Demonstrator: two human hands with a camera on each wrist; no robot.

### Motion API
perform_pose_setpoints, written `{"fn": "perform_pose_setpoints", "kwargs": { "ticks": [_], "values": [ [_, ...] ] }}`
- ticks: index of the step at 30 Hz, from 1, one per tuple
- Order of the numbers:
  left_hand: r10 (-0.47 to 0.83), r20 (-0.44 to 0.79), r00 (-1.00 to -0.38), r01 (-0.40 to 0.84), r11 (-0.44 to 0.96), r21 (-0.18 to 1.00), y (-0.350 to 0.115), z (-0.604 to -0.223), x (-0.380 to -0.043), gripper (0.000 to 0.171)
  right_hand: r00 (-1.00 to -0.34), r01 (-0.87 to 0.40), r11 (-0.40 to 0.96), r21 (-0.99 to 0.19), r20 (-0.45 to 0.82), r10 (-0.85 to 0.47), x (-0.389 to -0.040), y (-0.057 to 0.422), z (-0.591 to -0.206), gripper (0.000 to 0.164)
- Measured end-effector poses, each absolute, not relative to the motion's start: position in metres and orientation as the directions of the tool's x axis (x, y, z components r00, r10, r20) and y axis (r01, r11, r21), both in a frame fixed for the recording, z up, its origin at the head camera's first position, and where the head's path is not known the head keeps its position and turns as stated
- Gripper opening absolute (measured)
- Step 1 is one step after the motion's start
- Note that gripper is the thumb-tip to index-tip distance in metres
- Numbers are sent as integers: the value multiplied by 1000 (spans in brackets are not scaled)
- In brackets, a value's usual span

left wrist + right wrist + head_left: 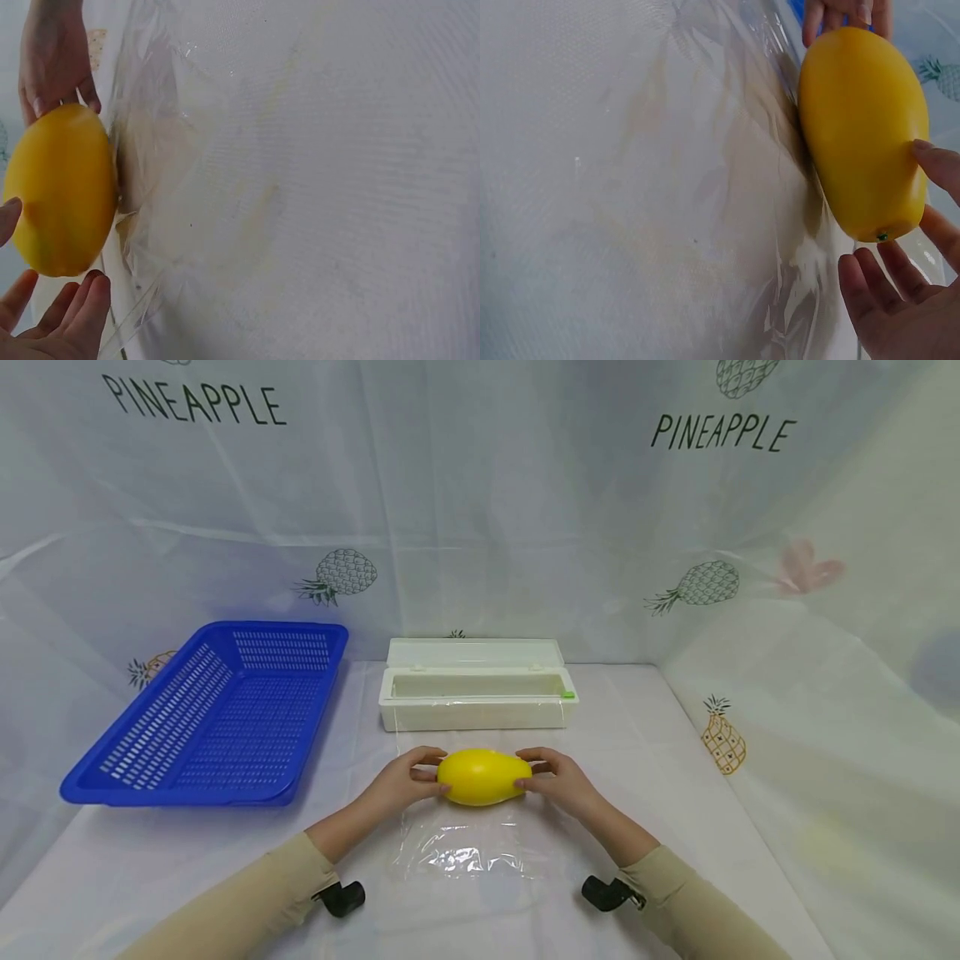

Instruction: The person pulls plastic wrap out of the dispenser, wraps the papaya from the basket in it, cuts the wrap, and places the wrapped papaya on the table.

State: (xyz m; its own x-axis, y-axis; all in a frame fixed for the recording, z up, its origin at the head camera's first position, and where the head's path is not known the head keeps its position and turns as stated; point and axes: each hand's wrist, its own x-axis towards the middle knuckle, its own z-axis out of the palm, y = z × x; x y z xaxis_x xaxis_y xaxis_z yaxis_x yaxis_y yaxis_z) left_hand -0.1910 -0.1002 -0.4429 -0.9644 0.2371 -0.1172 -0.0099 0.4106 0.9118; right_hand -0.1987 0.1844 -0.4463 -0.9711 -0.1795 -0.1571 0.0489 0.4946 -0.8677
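Observation:
A smooth yellow oval fruit, mango-like in shape (482,777), lies lengthwise between the two hands over a sheet of clear plastic wrap (468,852). My left hand (411,777) holds its left end between thumb and fingers. At the narrower right end, my right hand (555,781) grips it the same way. A small green stem spot shows on that end of the fruit (862,135) in the right wrist view. The wrap runs back to a white dispenser box (476,714) whose lid stands up. In the left wrist view, wrinkled wrap (150,150) lies beside the fruit.
A blue perforated basket (300,768) sits at the left, beyond the left forearm. Behind the dispenser hangs a pale curtain (480,510) printed with pineapples. On the dispenser's front edge, at the right, is a green slider (567,695). White cloth (660,777) covers the table.

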Motion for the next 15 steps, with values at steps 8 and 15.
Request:
{"fn": "perform_pose_setpoints", "kwargs": {
  "ticks": [8,15],
  "values": [
    [285,-62,-956,57,391,919,-111,-437,-185,49,-972,41,497,-867,-149,-180,-198,184,-442,44],
    [327,-1,-945,144,419,897,-119,-427,-171,49,-973,-25,507,-861,-96,-212,-192,192,-435,47]
  ]
}}
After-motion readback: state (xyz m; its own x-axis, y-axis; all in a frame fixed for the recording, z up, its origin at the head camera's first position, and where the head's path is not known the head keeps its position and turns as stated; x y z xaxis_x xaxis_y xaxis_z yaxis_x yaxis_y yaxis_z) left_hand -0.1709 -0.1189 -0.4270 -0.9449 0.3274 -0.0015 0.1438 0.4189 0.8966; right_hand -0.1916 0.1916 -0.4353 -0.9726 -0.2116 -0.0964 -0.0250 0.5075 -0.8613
